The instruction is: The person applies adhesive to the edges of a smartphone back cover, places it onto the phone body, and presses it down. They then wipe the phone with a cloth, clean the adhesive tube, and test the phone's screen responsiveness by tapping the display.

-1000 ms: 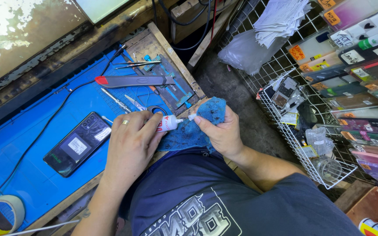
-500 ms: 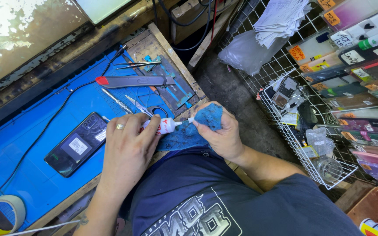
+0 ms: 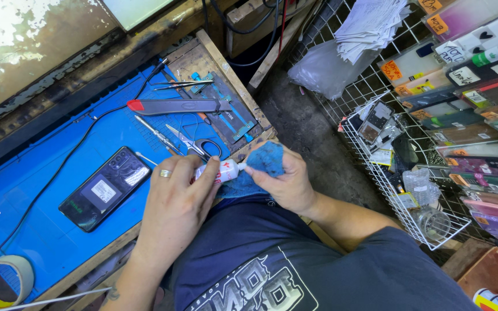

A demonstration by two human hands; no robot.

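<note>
The left hand (image 3: 174, 201) is curled shut around a small white tube (image 3: 221, 171) with red marks on it, thumb and fingers wrapped over its body so that only the nozzle end sticks out to the right; a ring sits on one finger. The right hand (image 3: 286, 184) is closed on a blue cloth (image 3: 263, 161), pinching a wad of it up against the tip of the tube, while the rest of the cloth hangs down between the two hands over the near edge of the counter (image 3: 110, 253).

The counter carries a blue work mat (image 3: 47, 230). On it a dark phone (image 3: 106, 188) lies flat, back up, just left of the left hand. Farther back lie scissors (image 3: 194, 144), a long grey tool with a red tip (image 3: 174, 106), tweezers (image 3: 180, 86) and a thin screwdriver (image 3: 154, 132) (all well apart from the hands). A roll of tape (image 3: 4, 282) sits at the counter's near left corner, and a black cable (image 3: 59, 167) runs across the mat.

To the right a white wire rack (image 3: 399, 190) holds packaged phone cases and small parts above a rough concrete floor (image 3: 312, 132).

Both forearms reach in from below, wrists bent inward, hands meeting above the person's lap in a dark shirt.
</note>
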